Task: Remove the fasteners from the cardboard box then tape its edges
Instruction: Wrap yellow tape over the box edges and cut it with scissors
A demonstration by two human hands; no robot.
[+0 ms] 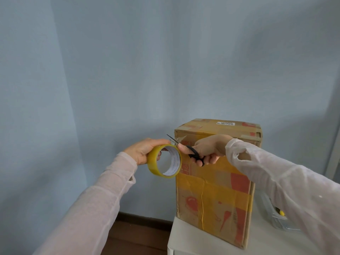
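Observation:
A tall brown cardboard box [217, 196] with red print and yellowish tape bands stands upright on a white table [185, 236]. My left hand [139, 151] grips a roll of clear yellow tape [164, 161], held just left of the box's upper left corner. My right hand [207, 150] holds black scissors [193, 152] in front of the box's upper face. Their blades [172, 138] point up and left, at a short strip of tape stretched between the roll and the box's corner.
A clear plastic case [277, 216] with a yellow-tipped item in it lies on the table right of the box, partly behind my right sleeve. The table's left edge drops to a brown floor [139, 234]. Pale blue walls stand behind.

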